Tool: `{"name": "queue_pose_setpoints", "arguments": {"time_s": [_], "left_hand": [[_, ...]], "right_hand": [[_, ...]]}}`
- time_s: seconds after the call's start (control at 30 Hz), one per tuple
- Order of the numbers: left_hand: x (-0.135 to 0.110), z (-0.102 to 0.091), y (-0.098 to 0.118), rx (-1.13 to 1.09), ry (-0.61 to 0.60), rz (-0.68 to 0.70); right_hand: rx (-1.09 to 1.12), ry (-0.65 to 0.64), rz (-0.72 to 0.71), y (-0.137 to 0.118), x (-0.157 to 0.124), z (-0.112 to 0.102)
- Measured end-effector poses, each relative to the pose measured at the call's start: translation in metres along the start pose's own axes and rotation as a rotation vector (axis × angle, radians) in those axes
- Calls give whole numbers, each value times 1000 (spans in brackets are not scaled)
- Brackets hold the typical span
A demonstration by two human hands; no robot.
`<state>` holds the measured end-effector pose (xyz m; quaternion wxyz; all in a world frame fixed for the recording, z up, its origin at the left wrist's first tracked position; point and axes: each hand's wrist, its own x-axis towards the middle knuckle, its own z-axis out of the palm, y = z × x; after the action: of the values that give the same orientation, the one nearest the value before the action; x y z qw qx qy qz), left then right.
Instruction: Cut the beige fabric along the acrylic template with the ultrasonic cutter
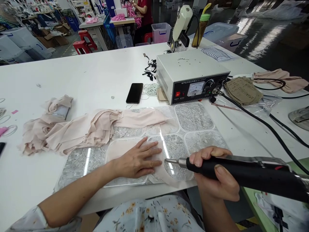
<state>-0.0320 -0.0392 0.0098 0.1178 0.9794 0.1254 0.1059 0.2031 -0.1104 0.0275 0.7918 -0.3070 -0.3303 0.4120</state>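
My left hand point(140, 159) lies flat, fingers spread, on a thin pale pink piece of fabric point(122, 149). Beneath the fabric is a grey speckled sheet point(200, 140) patterned with pale rounded outlines. Wrapped round a black handheld ultrasonic tool point(241, 169) is my right hand point(217, 174). The tool's metal tip points left, close to the fabric's edge by my left fingertips; whether it touches cannot be told. More pink fabric strips point(79, 130) lie bunched beyond my left forearm, one reaching right across the sheet.
A control box point(193, 80) with a dial stands at the back right, a black cable point(265, 125) running from it. Before it lie a phone point(134, 93) and pale elastic cord point(151, 89). Brown card templates point(243, 90) lie at right. A person point(144, 14) sits in the background.
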Motion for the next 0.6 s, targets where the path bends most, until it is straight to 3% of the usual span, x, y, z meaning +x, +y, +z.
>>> {"name": "queue_pose_setpoints", "arguments": {"time_s": [0.13, 0.23, 0.43, 0.6], "left_hand": [[2, -11, -19, 18, -46, 25], [2, -20, -21, 29, -79, 5], [-7, -13, 15, 66, 80, -54], [-10, -1, 30, 93, 86, -75]], "right_hand": [[34, 2, 60, -9, -5, -8], [46, -16, 89, -12, -13, -12], [47, -90, 99, -8, -21, -14], [35, -108, 102, -10, -21, -13]]}}
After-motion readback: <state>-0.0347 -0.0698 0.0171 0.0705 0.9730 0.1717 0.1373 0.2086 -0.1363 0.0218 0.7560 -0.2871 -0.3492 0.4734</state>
